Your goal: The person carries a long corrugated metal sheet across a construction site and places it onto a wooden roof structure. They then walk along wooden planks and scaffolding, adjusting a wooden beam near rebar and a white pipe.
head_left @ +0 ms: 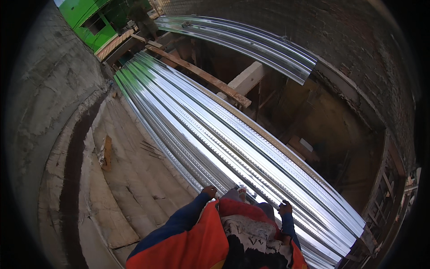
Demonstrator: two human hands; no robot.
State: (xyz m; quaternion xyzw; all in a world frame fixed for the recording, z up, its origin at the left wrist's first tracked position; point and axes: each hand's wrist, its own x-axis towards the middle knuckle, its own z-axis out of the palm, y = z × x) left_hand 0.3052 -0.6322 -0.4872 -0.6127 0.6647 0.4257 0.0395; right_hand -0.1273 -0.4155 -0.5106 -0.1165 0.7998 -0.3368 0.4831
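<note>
Long shiny corrugated metal sheets (215, 130) stretch from the far left toward the near right, directly under me. My left hand (209, 191) is curled closed above their left edge, its blue sleeve reaching in from below. On the other side of my body, my right hand (285, 207) is also closed, over the ribs of the sheets. Whatever either hand may hold is too small to make out. My orange and blue clothing covers part of the metal between the hands.
Right of the sheets is a deep dark opening, crossed by a wooden plank (201, 74) and a concrete beam (247, 80). More metal sheets (242, 40) lie beyond, along a brick wall (371, 58). A wood scrap (107, 152) lies left. A person (141, 20) stands at the far end.
</note>
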